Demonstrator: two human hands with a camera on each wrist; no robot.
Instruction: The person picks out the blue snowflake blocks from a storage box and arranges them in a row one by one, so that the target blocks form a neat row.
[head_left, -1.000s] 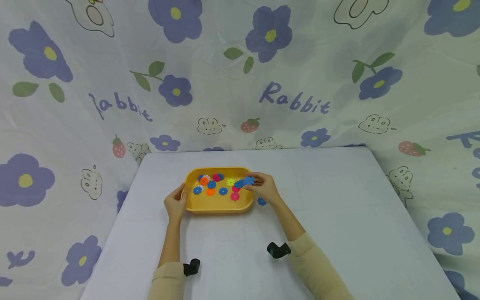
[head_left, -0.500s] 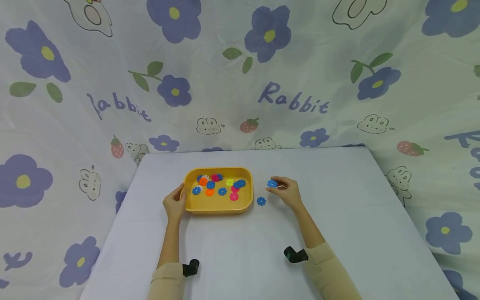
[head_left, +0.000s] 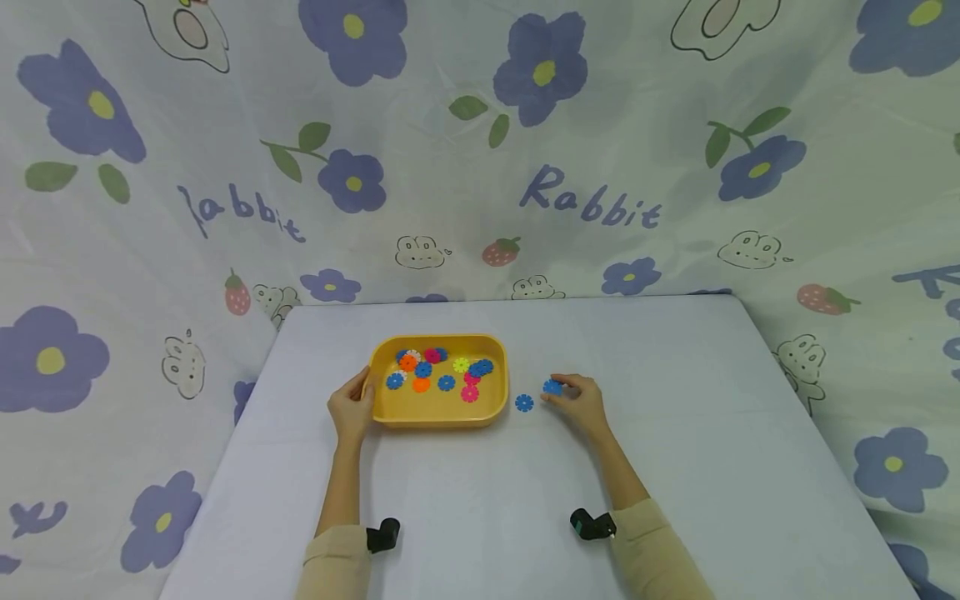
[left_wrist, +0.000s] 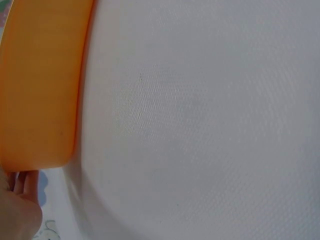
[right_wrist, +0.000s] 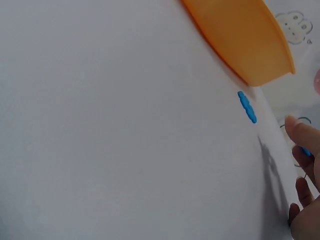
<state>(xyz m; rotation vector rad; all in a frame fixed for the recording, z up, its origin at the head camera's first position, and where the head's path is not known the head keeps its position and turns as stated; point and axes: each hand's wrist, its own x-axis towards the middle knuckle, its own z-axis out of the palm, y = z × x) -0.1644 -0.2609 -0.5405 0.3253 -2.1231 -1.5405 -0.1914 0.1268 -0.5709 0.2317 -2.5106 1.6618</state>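
Observation:
My left hand [head_left: 351,408] grips the left end of a yellow tray [head_left: 438,417]; in the left wrist view its fingers are at the tray's end wall [left_wrist: 40,90]. Several notched plastic discs in blue, orange, pink, yellow and white lie inside, among them an orange disc [head_left: 422,385] and a yellow disc [head_left: 461,365]. To the right of the tray, my right hand [head_left: 587,407] pinches a blue notched disc [head_left: 552,387] between thumb and fingers, low over the table. Another blue disc [head_left: 524,403] lies flat on the cloth between that hand and the tray.
A white cloth covers the table [head_left: 675,400]. Behind it hangs a flower-printed curtain [head_left: 450,167]. Black cameras [head_left: 592,525] sit on both wrists.
My right hand has carried the blue disc from over the tray's right end out to the right, then lowered it toward the table. The left hand and the tray have stayed in place.

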